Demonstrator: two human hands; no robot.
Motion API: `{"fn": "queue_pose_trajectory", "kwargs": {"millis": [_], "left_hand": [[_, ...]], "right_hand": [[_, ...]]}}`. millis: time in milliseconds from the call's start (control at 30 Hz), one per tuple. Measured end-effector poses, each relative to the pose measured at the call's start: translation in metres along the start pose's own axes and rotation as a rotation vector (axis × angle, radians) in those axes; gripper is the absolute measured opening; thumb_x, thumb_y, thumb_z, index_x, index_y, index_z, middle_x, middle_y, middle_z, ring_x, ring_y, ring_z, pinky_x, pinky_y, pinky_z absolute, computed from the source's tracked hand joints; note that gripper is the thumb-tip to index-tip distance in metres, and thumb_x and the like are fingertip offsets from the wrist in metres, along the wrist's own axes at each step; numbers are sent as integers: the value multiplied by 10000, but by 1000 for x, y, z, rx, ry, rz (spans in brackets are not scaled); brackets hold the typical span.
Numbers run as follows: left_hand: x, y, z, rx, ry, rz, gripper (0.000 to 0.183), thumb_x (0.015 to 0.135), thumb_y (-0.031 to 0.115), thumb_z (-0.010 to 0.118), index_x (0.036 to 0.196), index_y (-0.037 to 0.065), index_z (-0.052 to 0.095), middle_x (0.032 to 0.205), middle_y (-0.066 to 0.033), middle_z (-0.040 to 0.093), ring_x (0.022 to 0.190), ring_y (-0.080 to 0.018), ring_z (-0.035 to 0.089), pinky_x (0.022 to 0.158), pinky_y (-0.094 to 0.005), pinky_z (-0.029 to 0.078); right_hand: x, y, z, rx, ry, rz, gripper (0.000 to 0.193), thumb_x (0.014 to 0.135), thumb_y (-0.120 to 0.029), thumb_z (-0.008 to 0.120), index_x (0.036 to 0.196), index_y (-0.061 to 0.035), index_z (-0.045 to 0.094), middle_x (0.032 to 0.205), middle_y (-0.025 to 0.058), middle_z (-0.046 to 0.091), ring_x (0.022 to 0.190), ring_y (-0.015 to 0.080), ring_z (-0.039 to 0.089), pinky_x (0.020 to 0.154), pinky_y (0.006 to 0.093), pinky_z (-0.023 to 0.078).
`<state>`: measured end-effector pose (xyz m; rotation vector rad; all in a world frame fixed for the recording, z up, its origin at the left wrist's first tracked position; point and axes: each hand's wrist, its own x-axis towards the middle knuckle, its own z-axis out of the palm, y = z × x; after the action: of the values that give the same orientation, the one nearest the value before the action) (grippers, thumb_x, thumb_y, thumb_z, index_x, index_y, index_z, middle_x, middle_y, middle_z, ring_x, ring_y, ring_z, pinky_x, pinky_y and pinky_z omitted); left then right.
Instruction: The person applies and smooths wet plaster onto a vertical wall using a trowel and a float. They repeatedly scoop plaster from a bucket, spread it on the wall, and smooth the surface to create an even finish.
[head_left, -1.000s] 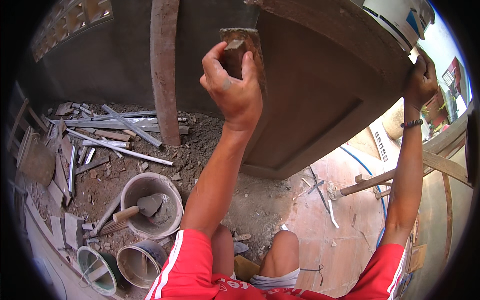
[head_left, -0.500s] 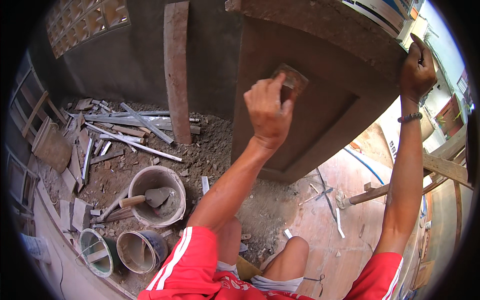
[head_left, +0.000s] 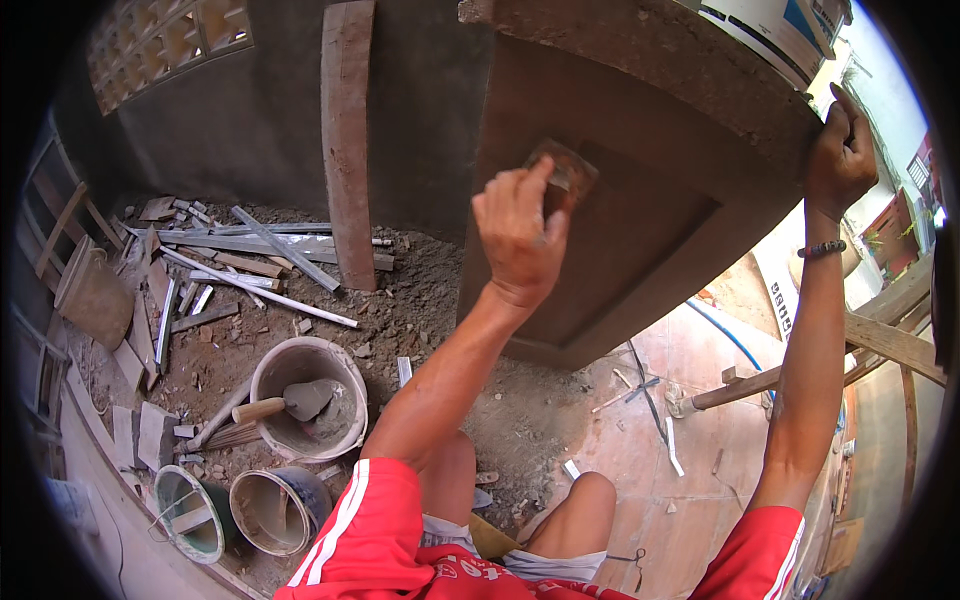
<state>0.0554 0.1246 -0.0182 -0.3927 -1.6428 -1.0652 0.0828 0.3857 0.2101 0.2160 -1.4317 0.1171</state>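
Note:
My left hand is closed around a small, flat, squarish plastering float. The float lies against the brown plastered panel, on its upper left part, and the hand hides most of the grip. To the right of this groove-framed panel, my right hand is at the outer end of the thick rough slab above it. That hand's fingers are curled at the slab's edge, one pointing upward, and some of them are hidden. A dark beaded bracelet circles the right wrist.
A large bucket with a trowel in it stands lower left, beside two smaller buckets. Metal strips and wood scraps litter the dirt. A board leans on the wall. Wooden poles cross at right.
My left hand has slid a little left and down across the panel, float still in its grip. The right hand stays at the slab's edge, and the whole view has shifted slightly.

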Motion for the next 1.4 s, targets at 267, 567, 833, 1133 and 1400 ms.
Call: {"fn": "queue_pose_trajectory", "kwargs": {"millis": [267,567,833,1133,1400], "left_hand": [[54,-14,11,56,142,-11,429,734,28,717,1152,27,620,987,-128,602,917,-319,588,829,-411,424],[57,-9,-5,42,224,-20,391,741,26,712,1124,6,635,946,-145,603,877,-329,598,779,-414,448],[50,-6,14,40,102,56,406,743,54,719,1135,-10,632,932,-135,602,865,-318,599,763,-397,456],[79,-6,16,26,199,51,409,755,65,705,1148,0,612,915,-130,589,852,-313,587,749,-416,437],[14,-21,-44,-59,-21,-110,386,809,-4,685,1189,23,624,991,-99,618,929,-238,619,813,-356,483]], "right_hand": [[4,13,1,-7,8,-11,223,877,-220,592,1001,-171,771,918,76,744,824,173,699,733,297,523],[3,17,-1,-14,-5,-30,223,883,-221,591,1001,-167,771,912,63,747,797,156,693,713,285,519],[4,24,2,1,30,-82,227,884,-227,587,995,-156,772,907,59,748,776,152,691,692,277,517],[5,17,1,6,10,-59,240,883,-231,577,990,-138,770,921,48,750,769,151,689,710,282,524],[2,6,1,3,17,-68,236,890,-182,574,1006,-96,760,963,56,748,821,153,696,741,284,535]]}}
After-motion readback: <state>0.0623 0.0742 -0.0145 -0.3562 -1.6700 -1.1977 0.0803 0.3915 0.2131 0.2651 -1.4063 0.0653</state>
